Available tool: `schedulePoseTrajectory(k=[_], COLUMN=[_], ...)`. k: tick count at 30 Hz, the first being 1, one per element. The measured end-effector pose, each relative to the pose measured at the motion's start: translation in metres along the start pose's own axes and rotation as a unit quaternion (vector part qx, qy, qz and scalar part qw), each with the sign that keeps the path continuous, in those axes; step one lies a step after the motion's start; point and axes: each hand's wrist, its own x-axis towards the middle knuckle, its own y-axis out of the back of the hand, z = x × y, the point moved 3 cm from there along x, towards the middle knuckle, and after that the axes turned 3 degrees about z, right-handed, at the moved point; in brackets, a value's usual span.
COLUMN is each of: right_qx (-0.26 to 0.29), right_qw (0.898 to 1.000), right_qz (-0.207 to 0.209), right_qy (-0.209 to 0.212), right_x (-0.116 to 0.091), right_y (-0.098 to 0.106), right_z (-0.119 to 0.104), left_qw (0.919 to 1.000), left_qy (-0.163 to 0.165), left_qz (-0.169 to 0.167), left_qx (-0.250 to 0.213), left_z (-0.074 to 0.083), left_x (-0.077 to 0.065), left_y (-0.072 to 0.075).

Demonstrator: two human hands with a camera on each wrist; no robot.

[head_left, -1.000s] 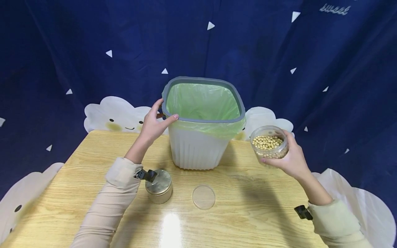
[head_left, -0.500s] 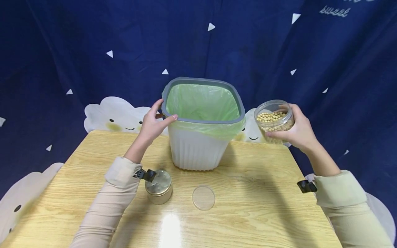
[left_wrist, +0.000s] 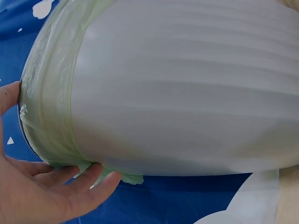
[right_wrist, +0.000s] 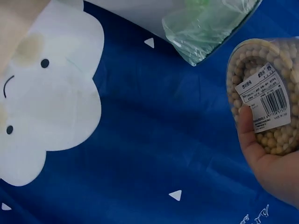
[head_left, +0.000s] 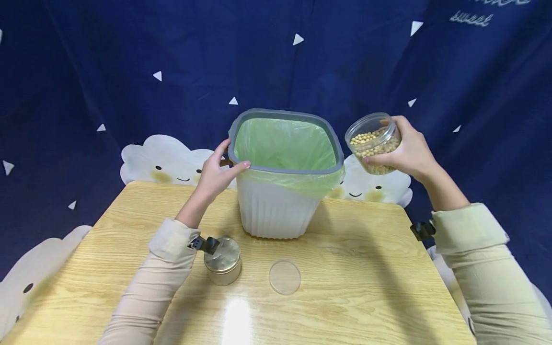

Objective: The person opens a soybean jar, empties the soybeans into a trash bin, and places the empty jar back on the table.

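Note:
My right hand (head_left: pixel 409 149) grips a clear plastic jar (head_left: pixel 390 151) of pale yellow beans, raised above the table and tilted toward the bin. No lid covers the jar, and in the right wrist view a barcode label (right_wrist: pixel 268 100) shows on its bottom. A white trash bin (head_left: pixel 276 211) stands on the table, lined with a green bag (head_left: pixel 284 139) under a grey rim (head_left: pixel 297 170). At the bin's left corner my left hand (head_left: pixel 214 175) holds the rim, thumb over the front edge and fingers along the side, seen also in the left wrist view.
A round metal tin (head_left: pixel 223 263) with its lid on stands on the wooden table (head_left: pixel 345 297) beside my left wrist. A clear round lid (head_left: pixel 284 277) lies flat in front of the bin. A blue curtain (head_left: pixel 194 38) with white clouds hangs behind.
My right hand has lifted the jar higher and tipped it more to the left, toward the bin. The left hand keeps its hold on the rim; the view has shifted slightly.

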Motion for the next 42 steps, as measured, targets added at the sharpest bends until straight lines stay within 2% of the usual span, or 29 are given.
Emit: schedulePoseTrajectory(k=[10, 19, 30, 35, 42], right_qx=[-0.075, -0.130, -0.229, -0.260, -0.294], right_qw=[0.996, 0.987, 0.957, 0.943, 0.928], right_qz=[-0.042, -0.068, -0.101, -0.100, -0.103], right_qy=[0.023, 0.067, 0.145, 0.179, 0.203], right_x=[0.034, 0.050, 0.058, 0.058, 0.060], right_y=[-0.009, -0.022, -0.037, -0.040, -0.041], right_z=[-0.019, -0.032, -0.051, -0.056, -0.063], left_qw=[1.0000, 0.9999, 0.9998, 0.9998, 0.9998], left_qy=[0.004, 0.011, 0.013, 0.008, 0.008], left_qz=[0.002, 0.004, 0.009, 0.011, 0.008], left_qx=[-0.002, -0.010, -0.012, -0.012, -0.015], left_z=[-0.003, 0.000, -0.002, -0.003, -0.002], left_x=[0.001, -0.001, -0.003, -0.003, -0.004], left_y=[0.000, -0.002, -0.001, -0.001, 0.000])
